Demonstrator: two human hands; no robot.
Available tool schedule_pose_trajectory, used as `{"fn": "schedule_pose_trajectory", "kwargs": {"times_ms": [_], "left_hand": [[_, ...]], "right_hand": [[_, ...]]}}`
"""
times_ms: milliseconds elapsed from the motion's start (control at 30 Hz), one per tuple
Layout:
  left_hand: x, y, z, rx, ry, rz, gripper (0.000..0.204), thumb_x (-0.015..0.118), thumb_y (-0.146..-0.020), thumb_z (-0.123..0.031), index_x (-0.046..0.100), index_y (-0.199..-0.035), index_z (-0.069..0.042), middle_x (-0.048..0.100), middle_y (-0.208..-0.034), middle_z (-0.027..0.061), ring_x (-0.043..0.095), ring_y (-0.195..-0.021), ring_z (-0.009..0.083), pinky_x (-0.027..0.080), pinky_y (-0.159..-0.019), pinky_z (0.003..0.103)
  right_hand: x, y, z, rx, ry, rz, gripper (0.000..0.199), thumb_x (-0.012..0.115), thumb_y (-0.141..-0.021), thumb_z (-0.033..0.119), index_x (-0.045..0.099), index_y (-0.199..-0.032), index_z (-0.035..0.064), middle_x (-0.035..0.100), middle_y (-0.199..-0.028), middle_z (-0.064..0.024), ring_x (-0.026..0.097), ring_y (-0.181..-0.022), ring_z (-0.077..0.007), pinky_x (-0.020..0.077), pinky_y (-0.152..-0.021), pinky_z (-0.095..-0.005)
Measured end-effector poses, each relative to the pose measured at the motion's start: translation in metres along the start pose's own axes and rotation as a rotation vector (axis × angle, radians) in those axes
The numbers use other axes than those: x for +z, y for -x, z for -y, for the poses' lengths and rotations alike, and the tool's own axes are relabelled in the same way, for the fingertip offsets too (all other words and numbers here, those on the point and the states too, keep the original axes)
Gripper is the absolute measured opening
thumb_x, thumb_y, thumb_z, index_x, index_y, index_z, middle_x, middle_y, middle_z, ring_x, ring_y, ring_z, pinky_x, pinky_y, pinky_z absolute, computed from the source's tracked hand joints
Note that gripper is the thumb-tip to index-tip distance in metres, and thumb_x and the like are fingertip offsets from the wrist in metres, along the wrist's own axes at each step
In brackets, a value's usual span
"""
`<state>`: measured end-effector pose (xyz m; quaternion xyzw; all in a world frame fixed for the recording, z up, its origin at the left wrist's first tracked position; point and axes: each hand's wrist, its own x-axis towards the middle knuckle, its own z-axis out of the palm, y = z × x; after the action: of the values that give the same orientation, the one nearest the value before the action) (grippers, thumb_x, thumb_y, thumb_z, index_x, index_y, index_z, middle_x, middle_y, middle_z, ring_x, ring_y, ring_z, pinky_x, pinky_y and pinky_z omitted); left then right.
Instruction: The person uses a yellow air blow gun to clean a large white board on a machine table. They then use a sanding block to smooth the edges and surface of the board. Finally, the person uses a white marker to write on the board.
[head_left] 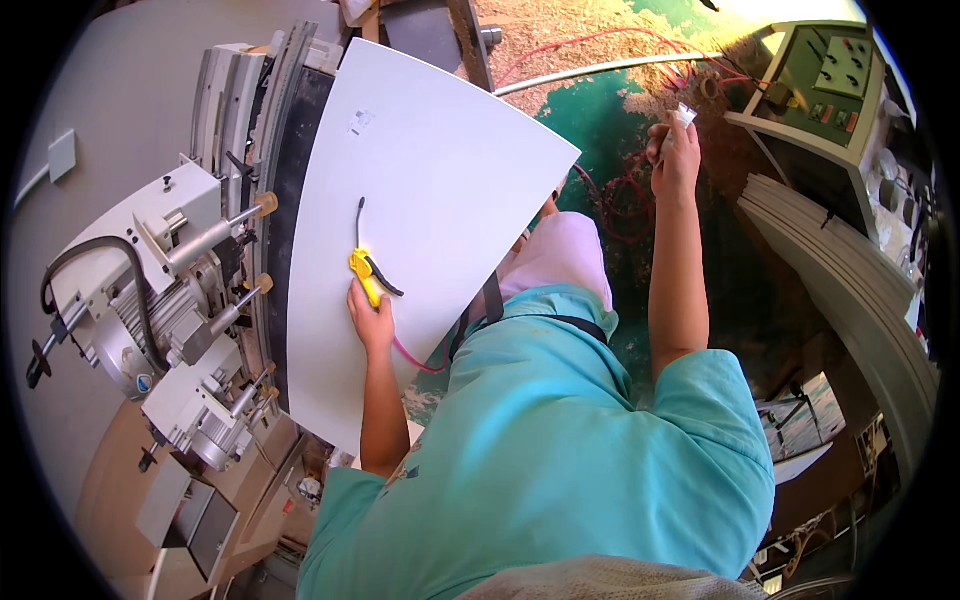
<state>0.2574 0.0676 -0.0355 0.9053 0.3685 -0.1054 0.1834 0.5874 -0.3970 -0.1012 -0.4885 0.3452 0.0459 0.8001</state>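
My left hand (373,322) is wrapped round the yellow handle of an air blow gun (363,270). The gun has a black lever and a thin dark nozzle pointing away from me, and a pink hose runs back from my hand. Beneath it lies a large white panel (430,165) with a small printed label (360,122) near its far left part. Out to the right, away from the panel, my right hand (677,165) is closed on a small white piece (685,115). That piece may be paper or plastic; its kind is unclear.
Left of the panel stands a machine with motors (150,310) and a long dark rail (290,200). Sawdust (590,50) and a red hose (625,205) lie on the green floor (590,120). At right are a control cabinet (815,100) and stacked boards (830,260).
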Motion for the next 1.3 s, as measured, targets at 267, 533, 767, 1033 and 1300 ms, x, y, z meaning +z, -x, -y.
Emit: {"fn": "schedule_pose_trajectory", "kwargs": {"times_ms": [267,533,767,1033,1300], "left_hand": [[0.015,0.06,0.016,-0.163,-0.117,-0.156,0.07,0.066,-0.086,-0.024,0.037,-0.145,0.0,0.038,-0.149,0.0228,0.037,-0.137,0.0409,0.032,-0.112,0.049],[0.043,0.165,0.039,-0.29,-0.009,-0.344,0.063,0.064,-0.087,-0.026,0.044,-0.141,0.0,0.036,-0.15,0.0225,0.037,-0.137,0.0417,0.032,-0.11,0.052],[0.038,0.237,0.046,-0.188,0.127,-0.597,0.028,0.066,-0.087,-0.014,0.065,-0.113,-0.003,0.062,-0.108,0.016,0.057,-0.102,0.0371,0.045,-0.089,0.047],[0.106,0.39,0.13,-0.419,0.485,-0.757,0.006,0.064,-0.088,-0.01,0.066,-0.089,-0.005,0.063,-0.081,0.0122,0.06,-0.077,0.034,0.048,-0.065,0.042],[0.111,0.56,0.231,-0.781,0.544,-0.857,0.008,0.062,-0.092,-0.012,0.066,-0.09,-0.005,0.062,-0.085,0.0121,0.061,-0.072,0.0319,0.048,-0.063,0.041]], "right_hand": [[0.125,0.092,-0.024,0.239,0.34,0.644,0.014,0.064,-0.095,0.023,0.06,-0.097,0.01,0.052,-0.069,0.0047,0.043,-0.056,-0.0026,0.0289,-0.047,-0.0188],[0.135,0.167,-0.079,0.289,0.829,0.969,0.023,0.064,-0.095,0.025,0.06,-0.088,0.0033,0.054,-0.076,0.0037,0.044,-0.07,-0.006,0.0371,-0.061,-0.0251],[0.14,0.26,-0.115,-0.331,1.147,1.361,0.024,0.067,-0.088,0.02,0.064,-0.081,-0.0027,0.051,-0.073,-0.0065,0.046,-0.065,-0.0151,0.039,-0.06,-0.0319],[0.083,0.435,-0.194,-0.078,1.085,1.576,0.017,0.07,-0.091,0.015,0.072,-0.092,-0.0015,0.057,-0.077,-0.0027,0.049,-0.067,-0.0084,0.0395,-0.06,-0.0251],[-0.015,0.648,-0.295,-0.116,1.257,2.294,0.023,0.074,-0.086,0.023,0.073,-0.101,0.0048,0.055,-0.076,-0.0069,0.053,-0.068,-0.0158,0.0427,-0.061,-0.0314]]}}
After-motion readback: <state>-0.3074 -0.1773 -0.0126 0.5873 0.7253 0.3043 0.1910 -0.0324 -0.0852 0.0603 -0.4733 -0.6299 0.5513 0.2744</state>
